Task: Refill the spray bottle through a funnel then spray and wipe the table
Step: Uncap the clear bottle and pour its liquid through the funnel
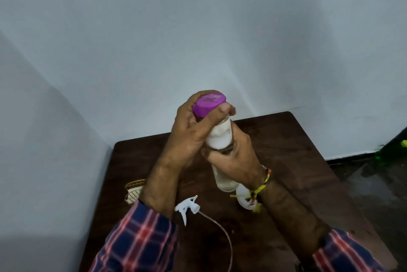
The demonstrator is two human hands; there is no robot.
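1. While both hands are raised over the dark brown table [297,150] at centre frame, a clear bottle [220,137] is held between them, tilted with its top toward the upper left
2. Left hand [189,130]: fingers and thumb curled round the purple cap [209,104] at the bottle's upper end; the thumb tip lies against the cap's lower right rim
3. Right hand [235,157]: fingers wrapped round the bottle's middle, gripping it from the right; the base of the bottle shows below this hand
4. Bottle contents: whitish, showing through the clear wall near the neck; the level cannot be read
5. Right wrist carries a yellow and dark thread band [263,185], its loose ends hanging down
6. Spray trigger head [189,206]: white, lying on the table at lower centre, apart from any bottle; its thin dip tube [220,230] curves away toward the bottom edge of the frame
7. A white object [243,199] sits on the table just below the right wrist, largely hidden by the hand; I cannot tell what it is
8. A small tan woven basket [133,190] stands at the table's left edge, partly behind the left forearm
9. Both sleeves [136,243] are a blue, red and white plaid, in the lower corners
10. Pale blue-grey wall [198,29] fills the upper frame; dark floor [378,183] at right
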